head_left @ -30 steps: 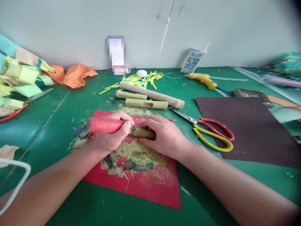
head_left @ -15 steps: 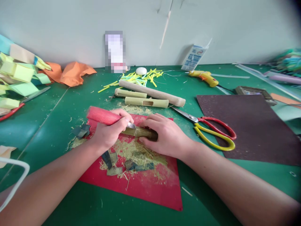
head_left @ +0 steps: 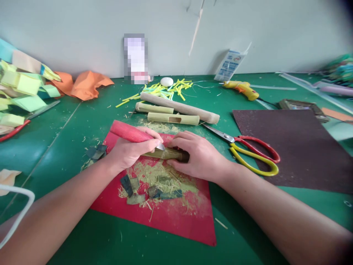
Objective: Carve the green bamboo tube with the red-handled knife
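Bamboo tube first: where is it, and what differs from a second ago?

It lies over the red sheet on the desk, its dark end toward the right hand. The red-handled knife now sits steeper, butt end raised, where a second ago it is nearly level, and more of the blade shows past the fingertips.

Meaning what?

Probably that the edge meets the bamboo at a sharper angle, close to the node. Whether it bites, I can't tell.

And the hands?

Both are occupied. The left hand grips the knife, thumb along the handle near the blade. The right clasps the tube, fingers arched over the far side, thumb on the near side.

The arms?

They angle in from the two lower corners, and the hands nearly meet above the pale shavings.
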`<state>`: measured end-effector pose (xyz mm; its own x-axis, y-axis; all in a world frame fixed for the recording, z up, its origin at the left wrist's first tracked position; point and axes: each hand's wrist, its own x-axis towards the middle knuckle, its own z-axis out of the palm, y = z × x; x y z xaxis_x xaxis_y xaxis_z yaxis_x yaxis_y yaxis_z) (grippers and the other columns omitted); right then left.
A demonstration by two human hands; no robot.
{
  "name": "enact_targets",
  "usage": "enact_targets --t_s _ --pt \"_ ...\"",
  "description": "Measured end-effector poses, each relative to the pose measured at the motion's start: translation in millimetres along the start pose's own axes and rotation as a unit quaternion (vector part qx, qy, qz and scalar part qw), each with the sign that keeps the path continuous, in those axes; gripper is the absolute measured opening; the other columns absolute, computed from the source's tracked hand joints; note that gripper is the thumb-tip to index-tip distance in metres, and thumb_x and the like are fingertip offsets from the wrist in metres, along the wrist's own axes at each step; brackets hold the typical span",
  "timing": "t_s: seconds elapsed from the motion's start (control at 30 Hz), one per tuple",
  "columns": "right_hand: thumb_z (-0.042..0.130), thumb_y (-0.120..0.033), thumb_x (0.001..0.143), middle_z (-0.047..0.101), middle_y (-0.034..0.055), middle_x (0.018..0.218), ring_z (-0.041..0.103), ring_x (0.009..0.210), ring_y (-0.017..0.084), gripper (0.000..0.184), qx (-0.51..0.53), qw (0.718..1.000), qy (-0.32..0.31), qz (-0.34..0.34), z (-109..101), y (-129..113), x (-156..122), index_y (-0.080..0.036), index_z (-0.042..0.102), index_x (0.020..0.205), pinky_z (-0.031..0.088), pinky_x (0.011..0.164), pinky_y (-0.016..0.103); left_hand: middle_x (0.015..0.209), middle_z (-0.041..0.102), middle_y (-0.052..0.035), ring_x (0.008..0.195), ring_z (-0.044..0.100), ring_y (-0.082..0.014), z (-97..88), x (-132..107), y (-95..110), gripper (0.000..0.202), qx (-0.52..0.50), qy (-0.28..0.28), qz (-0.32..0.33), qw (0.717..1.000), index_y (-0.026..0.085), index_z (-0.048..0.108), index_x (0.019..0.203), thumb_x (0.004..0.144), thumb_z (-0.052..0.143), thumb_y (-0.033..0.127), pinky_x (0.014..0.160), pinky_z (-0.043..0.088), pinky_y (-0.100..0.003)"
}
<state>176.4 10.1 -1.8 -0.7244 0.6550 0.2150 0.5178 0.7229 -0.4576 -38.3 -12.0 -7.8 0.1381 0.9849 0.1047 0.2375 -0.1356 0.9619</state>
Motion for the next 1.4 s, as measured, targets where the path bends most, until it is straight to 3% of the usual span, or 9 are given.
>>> enact_targets --t_s 0.27,0.47,0.77,0.87,1.0,1.17,1.4 --pt "0.066 -0.029 0.078 0.065 0.0075 0.095 0.059 0.09 0.022 0.024 0.009 1.0 -0.001 0.005 0 1 -2 -0.018 0.066 0.099 0.046 0.08 0.035 0.063 0.064 0.0007 0.062 0.06 -0.0127 2.3 -1 -2 0.018 -0.039 0.004 0.021 0.999 0.019 0.071 0.076 0.082 0.063 0.034 0.063 0.05 -0.026" --pt "0.067 -0.029 0.077 0.064 0.0072 0.094 0.058 0.089 0.021 0.026 0.002 1.0 -0.004 0.007 0 2 -1 -0.018 0.067 0.101 0.046 0.078 0.033 0.061 0.061 0.0005 0.06 0.058 -0.0127 0.1 -2 0 0.018 0.002 0.023 0.036 0.999 0.019 0.07 0.074 0.082 0.061 0.032 0.059 0.049 -0.027" --pt "0.067 -0.027 0.076 0.064 0.0079 0.095 0.059 0.09 0.022 0.026 -0.004 1.0 0.001 -0.003 -1 1 0 -0.017 0.068 0.1 0.046 0.078 0.034 0.062 0.062 0.0012 0.059 0.057 -0.0117 -1.3 -4 1 0.017 0.036 0.004 0.036 0.999 0.019 0.071 0.078 0.083 0.061 0.031 0.057 0.047 -0.025" --pt "0.066 -0.026 0.077 0.065 0.0084 0.097 0.059 0.091 0.022 0.027 0.0 1.0 0.007 -0.017 -1 3 -1 -0.017 0.067 0.102 0.046 0.08 0.035 0.072 0.067 0.0008 0.064 0.06 -0.0114 -4.0 -5 5 0.014 0.062 -0.016 0.051 0.997 0.02 0.072 0.082 0.083 0.064 0.03 0.064 0.049 -0.025" --pt "0.066 -0.026 0.076 0.065 0.0078 0.095 0.058 0.089 0.021 0.024 0.0 0.999 0.011 -0.032 -1 6 0 -0.016 0.066 0.098 0.046 0.077 0.034 0.091 0.072 0.0004 0.083 0.065 -0.0144 -8.7 -5 14 0.011 0.102 -0.084 0.066 0.989 0.022 0.073 0.086 0.081 0.068 0.03 0.082 0.051 -0.028" --pt "0.066 -0.026 0.077 0.064 0.0073 0.092 0.058 0.085 0.021 0.02 -0.002 0.999 0.009 -0.037 -3 9 0 -0.016 0.066 0.094 0.045 0.075 0.032 0.098 0.072 0.0005 0.092 0.066 -0.0166 -8.8 -4 16 0.017 0.109 -0.133 0.066 0.983 0.025 0.072 0.097 0.082 0.069 0.032 0.087 0.051 -0.03" --pt "0.07 -0.028 0.077 0.064 0.0076 0.097 0.058 0.089 0.021 0.025 -0.001 0.999 0.007 -0.041 -3 13 -2 -0.017 0.066 0.099 0.045 0.077 0.032 0.097 0.073 0.0018 0.088 0.067 -0.0156 -9.8 -8 16 0.017 0.137 -0.093 0.072 0.984 0.026 0.072 0.097 0.082 0.066 0.031 0.081 0.052 -0.027"
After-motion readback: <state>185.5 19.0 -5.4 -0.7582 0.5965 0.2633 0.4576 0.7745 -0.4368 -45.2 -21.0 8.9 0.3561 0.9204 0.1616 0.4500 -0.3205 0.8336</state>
